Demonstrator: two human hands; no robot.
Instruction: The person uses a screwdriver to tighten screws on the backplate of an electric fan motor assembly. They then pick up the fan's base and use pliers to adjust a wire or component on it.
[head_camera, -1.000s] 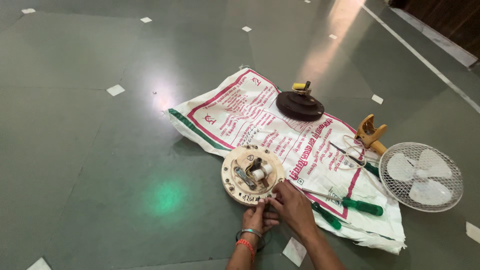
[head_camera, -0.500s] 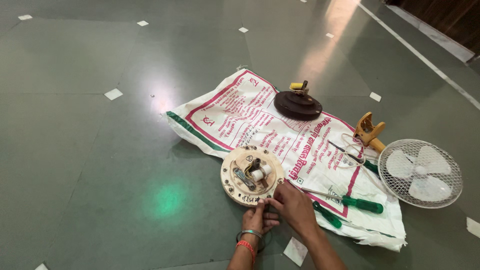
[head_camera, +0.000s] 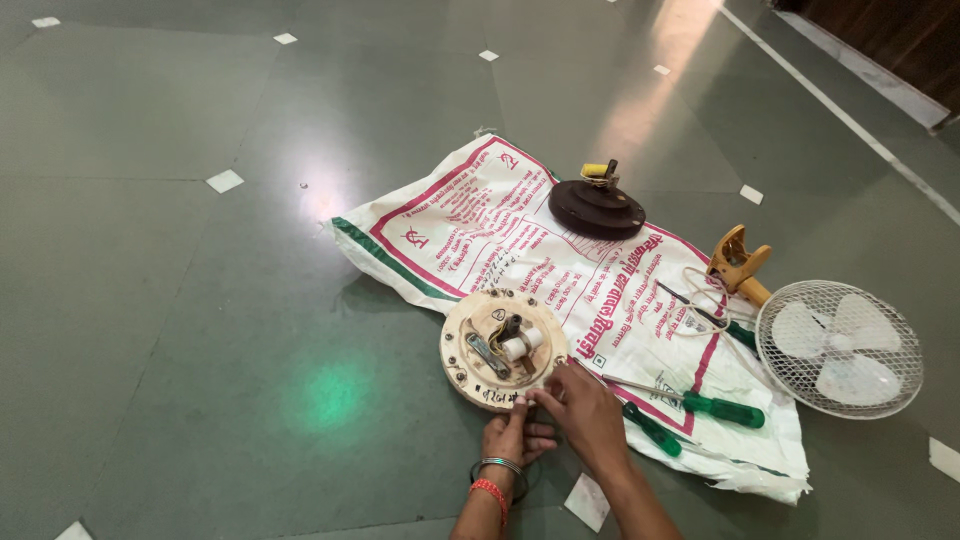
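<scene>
A person crouches over a round cream motor housing (head_camera: 503, 350) that lies flat on the near edge of a printed white sack (head_camera: 560, 265) spread across the green floor (head_camera: 170, 300). Both hands meet at the housing's near rim. The left hand (head_camera: 515, 438), with bangles at the wrist, is tucked under that rim, fingers curled against it. The right hand (head_camera: 580, 412) comes in just right of the left, fingertips pressed together in a pinch at the rim edge; whatever sits between them is too small to make out. On top of the housing sit a white cylindrical part (head_camera: 521, 345) and a dark metal bracket (head_camera: 487, 353), close to the centre.

Right of the housing, on the sack, lies a green-handled screwdriver (head_camera: 705, 401), its shaft pointing back toward the right hand. A second, shorter green handle (head_camera: 652, 429) lies just nearer than that one. Beyond the housing, toward the far edge of the sack, rests a dark brown disc-shaped cover (head_camera: 596, 208) with a yellow piece on top. Farther right of the housing, a yellow plastic bracket (head_camera: 738, 263) lies at the sack's edge with white wire beside it, and a small white grille fan (head_camera: 840, 348) rests on the floor next to it.
</scene>
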